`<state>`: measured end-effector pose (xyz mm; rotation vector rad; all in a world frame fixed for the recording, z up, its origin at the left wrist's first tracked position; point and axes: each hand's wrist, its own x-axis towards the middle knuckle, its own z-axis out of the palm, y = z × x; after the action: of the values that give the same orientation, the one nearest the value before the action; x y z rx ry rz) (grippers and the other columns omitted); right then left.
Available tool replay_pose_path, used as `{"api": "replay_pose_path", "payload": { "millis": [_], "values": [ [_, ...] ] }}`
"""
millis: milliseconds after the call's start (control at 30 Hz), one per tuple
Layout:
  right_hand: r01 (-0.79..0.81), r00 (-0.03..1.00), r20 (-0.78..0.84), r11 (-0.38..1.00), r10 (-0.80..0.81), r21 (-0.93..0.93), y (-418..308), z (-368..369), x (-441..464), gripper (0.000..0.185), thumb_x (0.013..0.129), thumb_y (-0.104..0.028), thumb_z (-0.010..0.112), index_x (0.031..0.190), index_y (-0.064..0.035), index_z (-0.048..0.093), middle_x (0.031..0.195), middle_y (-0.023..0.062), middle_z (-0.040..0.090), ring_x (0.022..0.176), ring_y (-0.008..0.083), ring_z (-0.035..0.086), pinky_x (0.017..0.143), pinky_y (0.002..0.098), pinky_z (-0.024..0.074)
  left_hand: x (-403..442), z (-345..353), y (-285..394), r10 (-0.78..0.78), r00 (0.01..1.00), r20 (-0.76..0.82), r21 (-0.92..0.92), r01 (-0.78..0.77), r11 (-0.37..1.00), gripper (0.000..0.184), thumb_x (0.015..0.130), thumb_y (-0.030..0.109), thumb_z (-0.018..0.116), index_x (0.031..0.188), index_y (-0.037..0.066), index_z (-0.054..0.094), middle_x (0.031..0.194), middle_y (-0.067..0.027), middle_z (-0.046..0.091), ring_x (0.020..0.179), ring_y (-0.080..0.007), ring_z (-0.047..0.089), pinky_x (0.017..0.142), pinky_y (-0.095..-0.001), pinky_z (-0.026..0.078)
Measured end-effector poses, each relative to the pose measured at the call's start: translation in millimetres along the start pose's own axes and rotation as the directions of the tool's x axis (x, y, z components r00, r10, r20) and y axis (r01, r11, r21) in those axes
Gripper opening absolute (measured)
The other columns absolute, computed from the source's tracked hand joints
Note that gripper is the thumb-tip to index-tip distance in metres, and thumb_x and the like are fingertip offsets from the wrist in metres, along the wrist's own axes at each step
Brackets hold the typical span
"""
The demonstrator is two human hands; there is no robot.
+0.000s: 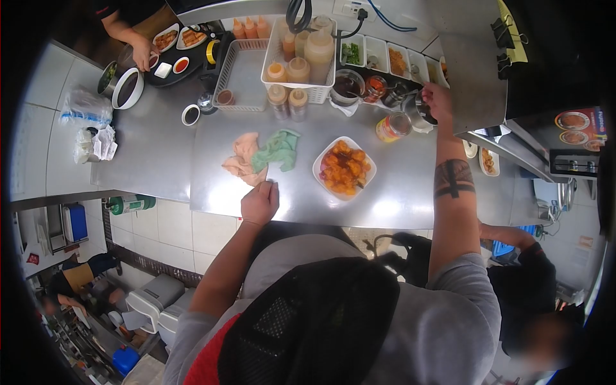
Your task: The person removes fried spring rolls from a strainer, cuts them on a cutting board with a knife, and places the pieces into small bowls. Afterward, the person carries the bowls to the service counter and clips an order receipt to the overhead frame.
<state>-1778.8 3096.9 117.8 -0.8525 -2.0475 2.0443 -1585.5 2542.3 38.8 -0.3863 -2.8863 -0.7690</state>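
Note:
My left hand (260, 202) is a closed fist at the front edge of the steel counter, just below a peach cloth (244, 157) and a green cloth (277, 151). Nothing shows in its fingers. My right hand (437, 102) reaches to the back right, its fingers closed at a metal pot (417, 112); what they grip is hidden. Between my arms stands a white square bowl (319, 174) filled with orange-red sauced pieces (346, 168). A labelled tin can (393, 127) sits left of my right forearm.
A white basket (298, 83) of sauce bottles stands at the back, beside a grey crate (240, 70). Food trays (374, 54) line the wall. A small dark sauce bowl (190, 115) is left. A co-worker's hand (144, 54) is at a black tray; another person (526, 282) stands right.

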Motion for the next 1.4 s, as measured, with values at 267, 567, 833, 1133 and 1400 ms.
{"api": "replay_pose_path", "payload": {
  "millis": [267,567,833,1133,1400],
  "values": [
    [0.202,0.970,0.097,0.963,-0.221,0.180,-28.4,-4.5,-72.8,0.026,0.091,-0.001,0.065,0.116,0.0071,0.066,0.081,0.0066,0.065,0.062,0.0124,0.057,0.056,0.0243,0.0459,-1.3,-0.4,0.3,0.007,1.000,-0.006,0.012,-0.007,1.000,0.014,0.096,0.024,0.064,0.091,0.011,0.065,0.081,-0.0091,0.069,0.064,-0.0332,0.067,0.057,-0.0448,0.054],
    [0.009,0.997,0.081,0.998,-0.003,-0.062,9.2,22.3,-258.0,0.024,0.090,0.003,0.058,0.110,0.0061,0.070,0.082,0.0064,0.065,0.059,0.0111,0.057,0.053,0.0247,0.0438,-2.4,2.1,-2.4,0.008,1.000,0.019,-0.016,-0.008,1.000,0.014,0.097,0.024,0.063,0.094,0.011,0.066,0.083,-0.0100,0.070,0.066,-0.0340,0.068,0.057,-0.0458,0.054],
    [0.251,0.968,0.122,0.858,-0.220,-0.449,31.1,36.0,-321.1,0.018,0.094,0.003,0.060,0.106,0.0029,0.072,0.085,0.0083,0.065,0.067,0.0164,0.061,0.062,0.0292,0.0480,-2.3,1.8,1.4,0.018,1.000,-0.018,-0.027,-0.019,0.999,0.014,0.098,0.025,0.063,0.095,0.011,0.065,0.076,-0.0123,0.069,0.065,-0.0361,0.067,0.057,-0.0470,0.053],
    [0.399,0.916,0.203,0.722,-0.346,-0.565,23.3,37.6,-320.7,0.018,0.090,0.005,0.062,0.103,0.0027,0.073,0.092,0.0159,0.067,0.076,0.0309,0.065,0.070,0.0355,0.0518,-3.0,2.5,0.3,0.010,1.000,-0.011,-0.031,-0.010,0.999,0.014,0.098,0.025,0.062,0.094,0.012,0.064,0.077,-0.0130,0.070,0.065,-0.0370,0.067,0.057,-0.0475,0.053],
    [0.336,0.942,0.187,0.769,-0.279,-0.543,25.9,36.0,-312.5,0.018,0.091,0.005,0.061,0.105,0.0019,0.073,0.093,0.0135,0.067,0.072,0.0242,0.065,0.067,0.0337,0.0517,-3.2,1.0,0.6,-0.014,1.000,0.020,-0.009,0.014,1.000,0.015,0.099,0.026,0.061,0.096,0.012,0.066,0.081,-0.0103,0.070,0.068,-0.0351,0.068,0.059,-0.0468,0.054]
  ]
}}
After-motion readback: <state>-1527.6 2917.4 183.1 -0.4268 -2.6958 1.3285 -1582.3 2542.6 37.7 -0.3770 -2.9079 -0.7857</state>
